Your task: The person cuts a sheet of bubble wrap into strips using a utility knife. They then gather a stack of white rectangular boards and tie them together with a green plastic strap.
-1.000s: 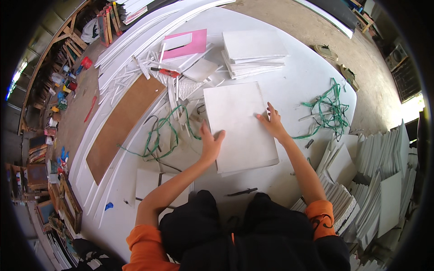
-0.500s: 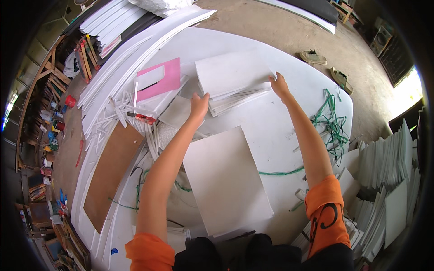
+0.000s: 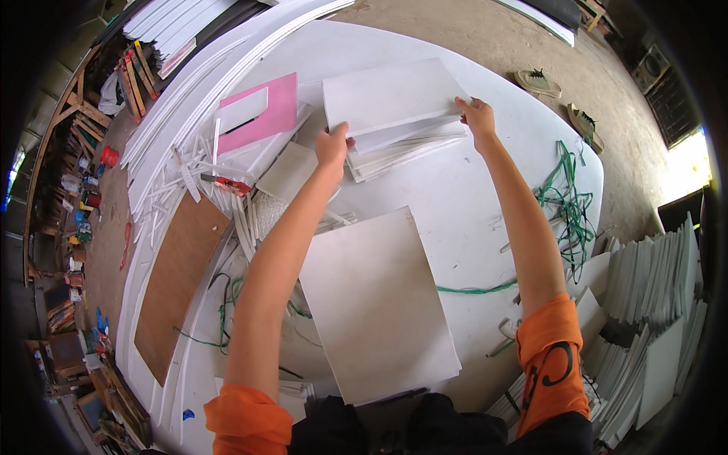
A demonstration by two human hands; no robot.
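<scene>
My left hand [image 3: 332, 145] and my right hand [image 3: 477, 117] are closed on the near left and near right corners of a white rectangular board [image 3: 394, 92]. Its near edge is raised, with a gap under it. Beneath lies a stack of white boards [image 3: 379, 164], its layers slightly uneven. Nearer my body, another larger off-white board [image 3: 379, 303] lies flat on the white table [image 3: 474, 220], atop at least one more sheet. To the left of my left hand is a smaller off-white panel [image 3: 287, 173].
Left are a pink sheet [image 3: 282, 114], red-handled cutter [image 3: 230, 185], white strips [image 3: 246, 220] and a brown board [image 3: 182, 284]. Green twine [image 3: 565, 197] lies at the table's right. Beyond are shoes [image 3: 539, 83] and stacked white boards [image 3: 652, 280].
My hands have closed on the top board, and its near edge has come up off the stack. The whole view has shifted slightly.
</scene>
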